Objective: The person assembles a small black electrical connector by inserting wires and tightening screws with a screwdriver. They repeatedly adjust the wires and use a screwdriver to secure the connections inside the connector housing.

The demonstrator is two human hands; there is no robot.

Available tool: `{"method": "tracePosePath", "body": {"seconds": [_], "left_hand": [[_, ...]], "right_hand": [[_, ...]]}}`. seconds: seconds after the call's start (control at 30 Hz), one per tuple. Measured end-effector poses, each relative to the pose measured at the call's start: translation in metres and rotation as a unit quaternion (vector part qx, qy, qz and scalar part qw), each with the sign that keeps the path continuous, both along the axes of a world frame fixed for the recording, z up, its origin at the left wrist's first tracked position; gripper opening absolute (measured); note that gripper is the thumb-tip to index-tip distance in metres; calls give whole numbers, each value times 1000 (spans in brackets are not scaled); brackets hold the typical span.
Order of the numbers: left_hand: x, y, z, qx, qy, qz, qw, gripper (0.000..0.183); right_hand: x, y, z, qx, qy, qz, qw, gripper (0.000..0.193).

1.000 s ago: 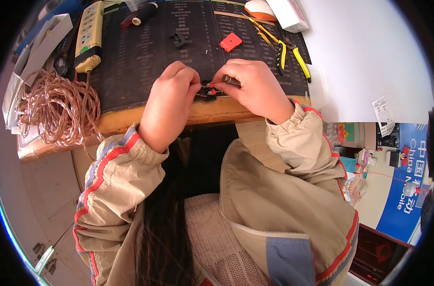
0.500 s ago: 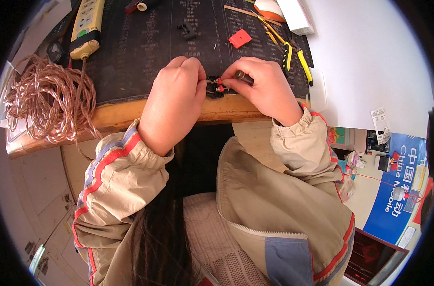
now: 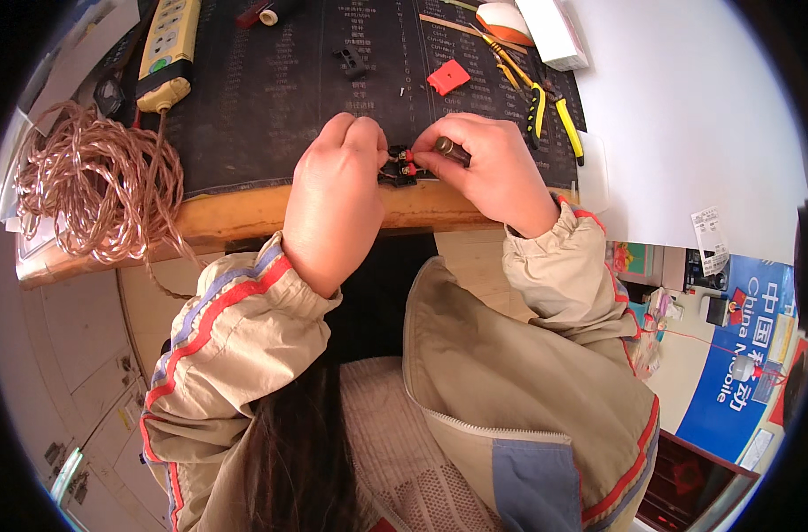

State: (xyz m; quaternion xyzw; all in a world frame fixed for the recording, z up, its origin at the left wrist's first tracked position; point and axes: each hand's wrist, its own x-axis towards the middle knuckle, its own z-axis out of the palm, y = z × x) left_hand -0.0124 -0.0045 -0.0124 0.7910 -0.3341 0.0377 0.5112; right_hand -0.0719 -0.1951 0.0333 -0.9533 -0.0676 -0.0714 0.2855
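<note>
A small black connector block [image 3: 403, 175] with red parts lies at the table's front edge between my two hands. My left hand [image 3: 340, 191] is closed in a pinch at its left side, where short wires enter it; the fingertips are partly hidden behind the hand. From the right, the closed thumb and fingers of my right hand [image 3: 497, 168] reach the block's red parts. A dark cylindrical tool handle [image 3: 453, 149] with a brownish end sits in that hand, its tip hidden. Beyond the hands lie a red plastic cover [image 3: 448, 77] and a black plastic piece [image 3: 350, 62].
A coil of copper-coloured twin cable [image 3: 98, 191] hangs over the table's left edge beside a yellowish power strip [image 3: 169, 53]. Yellow-black pliers [image 3: 537, 111] lie at right, near a white box [image 3: 553, 35]. The wooden table edge [image 3: 244, 213] runs under my wrists.
My left hand and sleeve have shifted slightly right and down, the wrist swinging closer in. My right hand stays at the block, nearly unmoved. The view has shifted a little.
</note>
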Motion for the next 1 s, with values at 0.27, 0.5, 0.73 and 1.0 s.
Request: {"method": "tracePosePath", "body": {"seconds": [0.27, 0.5, 0.73, 1.0], "left_hand": [[12, 10, 4, -1, 26, -58, 998, 4], [7, 6, 3, 13, 28, -36, 999, 6], [8, 7, 1, 14, 29, -40, 999, 6], [7, 6, 1, -1, 18, -37, 999, 6]], "right_hand": [[1, 0, 2, 3, 16, -10, 1000, 12], [5, -3, 7, 8, 47, 3, 999, 12], [9, -8, 11, 57, 72, -29, 995, 13], [0, 3, 50, 181, -74, -56, 979, 28]]}}
